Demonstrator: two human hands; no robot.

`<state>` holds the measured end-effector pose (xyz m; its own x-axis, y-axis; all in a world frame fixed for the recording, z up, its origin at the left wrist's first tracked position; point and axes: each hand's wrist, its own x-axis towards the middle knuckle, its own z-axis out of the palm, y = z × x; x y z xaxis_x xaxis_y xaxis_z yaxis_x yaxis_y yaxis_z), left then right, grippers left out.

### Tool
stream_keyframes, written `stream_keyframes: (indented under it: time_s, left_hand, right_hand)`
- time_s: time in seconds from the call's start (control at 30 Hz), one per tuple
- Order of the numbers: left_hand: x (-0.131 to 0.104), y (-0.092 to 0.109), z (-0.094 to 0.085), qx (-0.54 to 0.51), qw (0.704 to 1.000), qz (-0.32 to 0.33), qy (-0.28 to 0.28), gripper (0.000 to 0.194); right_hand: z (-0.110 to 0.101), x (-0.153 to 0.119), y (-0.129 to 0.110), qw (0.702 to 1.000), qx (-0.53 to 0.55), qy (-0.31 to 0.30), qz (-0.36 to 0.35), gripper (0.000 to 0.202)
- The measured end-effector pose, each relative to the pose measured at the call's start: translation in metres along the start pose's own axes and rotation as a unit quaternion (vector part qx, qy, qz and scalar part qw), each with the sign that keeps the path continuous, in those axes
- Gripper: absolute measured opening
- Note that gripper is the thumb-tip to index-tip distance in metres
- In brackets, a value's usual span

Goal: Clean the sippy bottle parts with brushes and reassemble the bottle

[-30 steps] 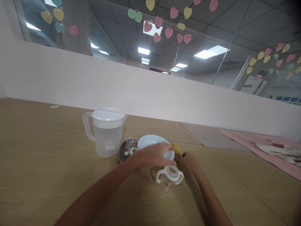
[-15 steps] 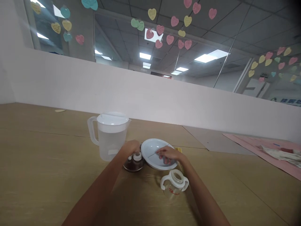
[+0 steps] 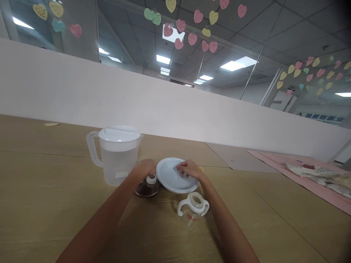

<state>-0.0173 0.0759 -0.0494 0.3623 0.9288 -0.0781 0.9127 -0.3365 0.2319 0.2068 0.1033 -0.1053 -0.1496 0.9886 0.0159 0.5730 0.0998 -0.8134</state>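
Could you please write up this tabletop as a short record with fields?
Left hand: over the dark tray, its grip hidden
Right hand: over the pale bowl, fingers bent; whether it holds anything is unclear
Tray: a white ring shows near the left hand
Bottle: clear, two white handles, top open; nearer the camera than the bowl
Jug: lidded, handle pointing left, left of the bowl
Far right: crumpled cloth on a pink mat
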Motion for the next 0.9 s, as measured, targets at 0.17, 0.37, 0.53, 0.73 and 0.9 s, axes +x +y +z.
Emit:
stream_keyframes:
  time_s: [0.17,0.37,0.53,0.73,0.9]
  left_hand:
    - [-0.024,0.006,-0.037,0.070,0.990,-0.001,0.126,0.016]
    - [-0.030,0.017,-0.063,-0.094,0.944,0.073,0.308,0.032]
    - [-0.024,0.037,-0.048,-0.275,0.902,0.214,0.254,0.032]
    - [-0.022,0.054,-0.034,-0.336,0.884,0.269,0.183,0.026]
    - [-0.023,0.054,-0.035,-0.340,0.885,0.260,0.182,0.022]
  right_hand:
    - [-0.032,-0.023,-0.047,0.983,0.052,0.161,-0.066,0.022]
    - [-0.053,-0.095,-0.125,0.873,0.266,0.330,-0.243,0.033]
    - [-0.044,-0.111,-0.145,0.868,0.282,0.309,-0.268,0.037]
    - [-0.045,-0.112,-0.144,0.871,0.265,0.302,-0.282,0.027]
    - [-0.049,-0.125,-0.145,0.851,0.221,0.331,-0.343,0.017]
